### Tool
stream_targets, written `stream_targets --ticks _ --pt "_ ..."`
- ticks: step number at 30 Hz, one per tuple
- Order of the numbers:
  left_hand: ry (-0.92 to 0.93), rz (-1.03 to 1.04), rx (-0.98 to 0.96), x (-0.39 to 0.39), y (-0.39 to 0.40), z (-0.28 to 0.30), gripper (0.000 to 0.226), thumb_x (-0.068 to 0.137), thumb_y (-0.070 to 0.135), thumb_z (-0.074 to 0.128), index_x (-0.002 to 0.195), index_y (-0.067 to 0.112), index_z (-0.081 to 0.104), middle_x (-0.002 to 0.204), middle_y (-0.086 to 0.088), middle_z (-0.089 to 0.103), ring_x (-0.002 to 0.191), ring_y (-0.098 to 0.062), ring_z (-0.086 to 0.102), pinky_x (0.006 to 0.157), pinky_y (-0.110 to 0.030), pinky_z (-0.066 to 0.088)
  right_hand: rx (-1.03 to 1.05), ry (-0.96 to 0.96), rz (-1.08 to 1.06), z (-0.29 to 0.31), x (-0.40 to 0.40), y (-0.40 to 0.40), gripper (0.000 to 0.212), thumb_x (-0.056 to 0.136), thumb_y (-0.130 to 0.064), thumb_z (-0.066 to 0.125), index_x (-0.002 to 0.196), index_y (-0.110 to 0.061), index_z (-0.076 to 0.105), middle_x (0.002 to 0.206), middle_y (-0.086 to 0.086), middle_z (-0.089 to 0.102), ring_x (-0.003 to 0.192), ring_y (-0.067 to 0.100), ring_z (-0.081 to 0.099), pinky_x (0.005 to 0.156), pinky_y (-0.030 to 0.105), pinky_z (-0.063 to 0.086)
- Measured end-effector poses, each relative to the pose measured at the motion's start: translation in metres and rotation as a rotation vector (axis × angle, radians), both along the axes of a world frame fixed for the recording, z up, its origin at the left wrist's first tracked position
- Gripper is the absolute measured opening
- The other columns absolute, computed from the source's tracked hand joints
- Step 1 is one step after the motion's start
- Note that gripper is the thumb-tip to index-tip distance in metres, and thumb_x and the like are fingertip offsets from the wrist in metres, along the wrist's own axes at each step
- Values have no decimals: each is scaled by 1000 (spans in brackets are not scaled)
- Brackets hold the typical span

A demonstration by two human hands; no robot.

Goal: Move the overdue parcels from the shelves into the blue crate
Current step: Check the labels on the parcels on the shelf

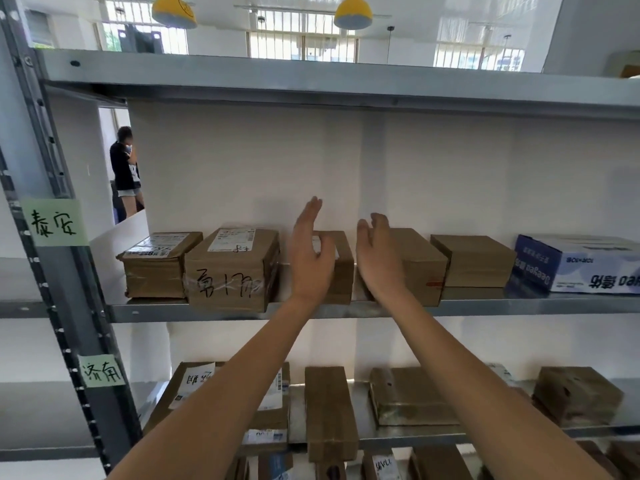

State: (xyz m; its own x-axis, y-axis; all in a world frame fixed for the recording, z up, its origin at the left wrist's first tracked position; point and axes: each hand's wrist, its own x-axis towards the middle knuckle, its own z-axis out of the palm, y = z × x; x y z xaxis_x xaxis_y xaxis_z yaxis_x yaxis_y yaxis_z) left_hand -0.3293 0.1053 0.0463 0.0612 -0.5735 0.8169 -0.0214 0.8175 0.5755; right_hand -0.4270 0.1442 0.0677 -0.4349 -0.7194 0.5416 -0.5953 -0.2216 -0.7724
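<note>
On the grey metal shelf [346, 308], at the left, stands a taped brown cardboard parcel with black handwriting [232, 271]. Next to it the left hand [310, 258] is raised with straight fingers in front of a small brown cardboard box [341, 268]. The right hand [377, 254], fingers also relaxed and holding nothing, is before another brown cardboard box [424, 268]; a white and blue printed carton [581, 263] lies far right.
</note>
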Motion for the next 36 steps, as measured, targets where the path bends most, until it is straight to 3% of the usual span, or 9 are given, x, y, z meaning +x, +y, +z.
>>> stream_targets --ticks 5,8,11,18,21,23,27,33,36 --pt "-1 -223 180 -57 43 20 46 100 7 41 144 19 39 148 8 39 134 2 33 103 1 21 -258 -109 -136 5 -58 27 39 104 -27 37 140 -14 45 141 1 50 127 12 46 105 24 36" --pt "11 -310 452 -92 48 10 47 102 20 39 149 23 31 154 9 31 141 -5 27 116 -18 21 -160 -229 -151 -13 -96 22 43 103 -30 40 142 -12 42 146 3 45 133 17 42 105 23 31" --pt "7 -287 635 -112 38 -1 54 101 30 40 152 19 24 157 3 28 144 -15 27 119 -38 22 -44 -342 -105 -35 -120 16 53 99 -45 41 140 -12 45 141 7 50 129 23 46 112 39 36" --pt "-52 -229 839 -128 11 -17 47 99 52 34 132 23 50 120 -1 59 110 -20 55 96 -37 46 140 -511 96 -59 -135 5 94 71 -85 40 143 -24 42 140 2 51 127 24 48 108 47 39" --pt "2 -192 831 -134 14 -20 28 99 50 35 106 33 56 102 4 60 101 -17 57 82 -32 49 114 -549 127 -65 -139 -1 54 81 -74 45 106 -30 62 110 -3 64 105 18 59 101 43 46" --pt "71 -175 852 -137 18 -18 21 102 40 37 88 33 52 93 4 57 86 -10 54 67 -26 44 91 -558 140 -66 -144 -3 35 93 -57 47 84 -25 55 89 -6 60 85 9 57 91 34 47" --pt "108 -142 868 -140 24 -11 22 102 35 38 84 33 51 89 1 58 78 -8 52 61 -22 42 91 -554 199 -64 -148 1 31 96 -53 45 104 -24 55 96 -6 57 85 5 54 77 23 40" --pt "61 -89 867 -138 14 -19 36 99 45 38 113 23 62 102 -3 65 92 -18 59 76 -31 51 172 -562 257 -62 -150 5 60 88 -72 37 125 -28 54 122 -7 57 112 15 52 99 34 41" --pt "176 -116 886 -135 15 -22 37 98 42 40 115 19 64 97 0 66 88 -14 61 66 -26 49 150 -589 260 -52 -151 13 61 90 -71 32 135 -34 49 129 -10 52 120 14 47 105 37 38"
